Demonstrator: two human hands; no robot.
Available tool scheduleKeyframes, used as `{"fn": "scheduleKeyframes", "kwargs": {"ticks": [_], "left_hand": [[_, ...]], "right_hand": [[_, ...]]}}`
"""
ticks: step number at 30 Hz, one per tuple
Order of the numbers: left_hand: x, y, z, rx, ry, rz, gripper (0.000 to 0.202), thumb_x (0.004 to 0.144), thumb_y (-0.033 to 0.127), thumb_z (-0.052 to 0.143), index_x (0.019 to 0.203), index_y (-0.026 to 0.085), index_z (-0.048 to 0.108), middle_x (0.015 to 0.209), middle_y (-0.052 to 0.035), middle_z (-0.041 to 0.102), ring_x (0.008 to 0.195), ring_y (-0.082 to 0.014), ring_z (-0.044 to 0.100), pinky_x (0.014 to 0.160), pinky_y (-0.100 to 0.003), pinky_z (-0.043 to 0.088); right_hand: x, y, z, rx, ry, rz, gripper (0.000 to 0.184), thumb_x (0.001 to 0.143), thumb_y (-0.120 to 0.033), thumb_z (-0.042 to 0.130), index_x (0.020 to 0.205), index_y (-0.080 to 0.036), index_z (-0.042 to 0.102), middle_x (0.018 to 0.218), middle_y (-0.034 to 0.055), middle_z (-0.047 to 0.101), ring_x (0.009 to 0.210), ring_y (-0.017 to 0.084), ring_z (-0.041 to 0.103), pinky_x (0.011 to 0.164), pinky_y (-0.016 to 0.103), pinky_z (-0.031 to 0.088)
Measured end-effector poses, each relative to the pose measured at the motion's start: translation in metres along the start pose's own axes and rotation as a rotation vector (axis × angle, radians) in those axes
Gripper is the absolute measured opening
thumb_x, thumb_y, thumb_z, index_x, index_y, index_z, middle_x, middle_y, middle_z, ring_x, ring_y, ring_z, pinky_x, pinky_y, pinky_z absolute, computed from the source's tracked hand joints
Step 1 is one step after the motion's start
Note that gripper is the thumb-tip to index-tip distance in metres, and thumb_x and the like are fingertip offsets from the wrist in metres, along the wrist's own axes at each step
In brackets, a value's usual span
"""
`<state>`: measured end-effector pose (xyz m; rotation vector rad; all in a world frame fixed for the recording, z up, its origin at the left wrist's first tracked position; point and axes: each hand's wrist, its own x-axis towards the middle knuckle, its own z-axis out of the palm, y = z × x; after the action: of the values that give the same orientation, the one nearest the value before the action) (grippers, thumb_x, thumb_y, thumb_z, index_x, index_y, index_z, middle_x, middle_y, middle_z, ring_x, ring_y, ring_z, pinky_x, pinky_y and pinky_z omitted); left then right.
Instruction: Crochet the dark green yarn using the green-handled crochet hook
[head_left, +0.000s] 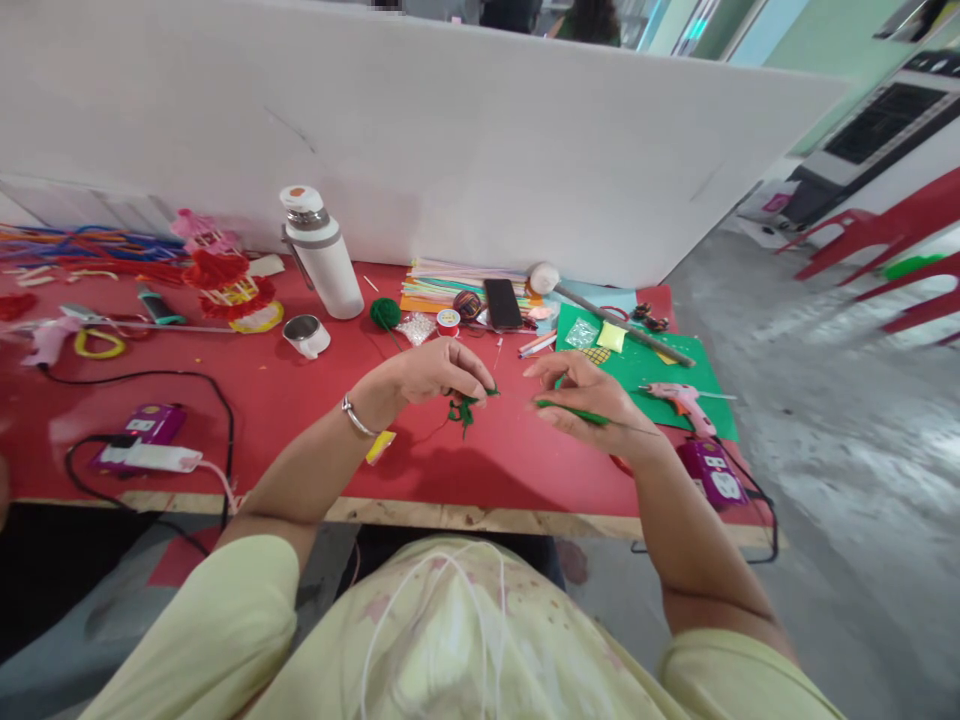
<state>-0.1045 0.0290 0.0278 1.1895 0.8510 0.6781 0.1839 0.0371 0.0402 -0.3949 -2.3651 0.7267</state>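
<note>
My left hand hovers over the red table, fingers pinched on a strand of green yarn that dangles in a small tuft below it. A silver bangle circles that wrist. My right hand is close by on the right, fingers closed round a thin green-wrapped stick whose bare wire end points right. The two hands are a short gap apart.
A white flask, a metal cup, a green yarn ball, a phone and paper sheets lie behind the hands. A pink glue gun rests on green foam. Power strips and black cables sit left and right. A white partition backs the table.
</note>
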Motion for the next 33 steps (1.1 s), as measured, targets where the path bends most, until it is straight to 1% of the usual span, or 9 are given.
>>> {"fn": "scheduleKeyframes", "kwargs": {"ticks": [3,5,8,11,15,19,23,27,33], "left_hand": [[0.000,-0.001,0.007,0.013,0.016,0.060,0.019,0.059,0.021,0.090,0.076,0.015,0.084,0.067,-0.0095,0.077,0.059,-0.0172,0.071,0.059,-0.026,0.055],[0.002,-0.005,0.017,0.047,0.087,0.175,0.020,0.061,0.025,0.091,0.077,0.016,0.084,0.071,-0.0091,0.078,0.063,-0.0174,0.071,0.063,-0.029,0.055],[0.009,-0.013,0.030,0.200,0.318,0.421,0.016,0.071,0.029,0.087,0.079,0.016,0.084,0.077,-0.0085,0.078,0.070,-0.0163,0.068,0.068,-0.028,0.053],[0.014,-0.019,0.035,0.274,0.523,0.561,0.013,0.074,0.030,0.084,0.077,0.017,0.083,0.077,-0.0068,0.075,0.071,-0.0154,0.065,0.067,-0.028,0.051],[0.009,-0.019,0.026,0.313,0.446,0.543,0.012,0.074,0.030,0.083,0.075,0.018,0.081,0.075,-0.0057,0.073,0.069,-0.0151,0.063,0.066,-0.028,0.049],[-0.004,-0.011,0.017,0.412,0.371,0.528,0.011,0.077,0.029,0.082,0.075,0.018,0.082,0.075,-0.0061,0.072,0.069,-0.0145,0.062,0.064,-0.026,0.048],[-0.010,-0.006,0.013,0.369,0.239,0.457,0.017,0.077,0.034,0.084,0.078,0.017,0.083,0.075,-0.0064,0.072,0.068,-0.0146,0.062,0.063,-0.026,0.048],[-0.007,-0.010,0.014,0.238,0.424,0.467,0.020,0.075,0.035,0.086,0.072,0.016,0.080,0.066,-0.0027,0.067,0.059,-0.0100,0.053,0.056,-0.024,0.041],[-0.003,-0.019,0.014,-0.160,0.563,0.326,0.034,0.060,0.042,0.096,0.067,0.016,0.076,0.057,-0.0004,0.062,0.049,-0.0076,0.050,0.045,-0.020,0.032]], "right_hand": [[-0.001,0.005,0.014,0.225,0.061,0.129,0.024,0.099,-0.043,0.067,0.098,-0.027,0.085,0.121,0.0095,0.069,0.096,0.020,0.065,0.078,0.037,0.059],[0.000,0.010,0.034,0.409,0.196,0.260,0.037,0.099,-0.053,0.064,0.089,-0.024,0.084,0.117,0.0100,0.069,0.082,0.016,0.062,0.063,0.030,0.055],[0.006,0.013,0.068,0.647,0.402,0.492,0.049,0.097,-0.065,0.059,0.090,-0.022,0.081,0.107,0.0071,0.072,0.058,0.008,0.050,0.044,0.022,0.039],[0.014,0.005,0.089,0.677,0.540,0.554,0.046,0.096,-0.065,0.061,0.093,-0.023,0.080,0.107,0.0065,0.074,0.058,0.008,0.057,0.042,0.020,0.043],[0.020,-0.007,0.089,0.586,0.511,0.508,0.042,0.095,-0.061,0.065,0.091,-0.023,0.080,0.116,0.0081,0.073,0.085,0.017,0.073,0.061,0.027,0.063],[0.022,-0.008,0.080,0.553,0.382,0.473,0.043,0.099,-0.060,0.060,0.090,-0.021,0.077,0.093,0.0055,0.073,0.085,0.018,0.071,0.066,0.028,0.062],[0.022,-0.003,0.081,0.404,0.362,0.398,0.043,0.101,-0.055,0.059,0.084,-0.019,0.076,0.087,0.0033,0.069,0.071,0.012,0.065,0.065,0.026,0.054],[0.021,0.007,0.086,0.040,0.420,0.304,0.025,0.094,-0.045,0.075,0.093,-0.020,0.076,0.088,0.0034,0.073,0.074,0.015,0.067,0.067,0.027,0.051],[0.008,0.027,0.080,-0.775,0.586,0.119,0.014,0.099,-0.018,0.064,0.089,-0.021,0.072,0.097,0.0063,0.079,0.085,0.016,0.070,0.071,0.027,0.047]]}}
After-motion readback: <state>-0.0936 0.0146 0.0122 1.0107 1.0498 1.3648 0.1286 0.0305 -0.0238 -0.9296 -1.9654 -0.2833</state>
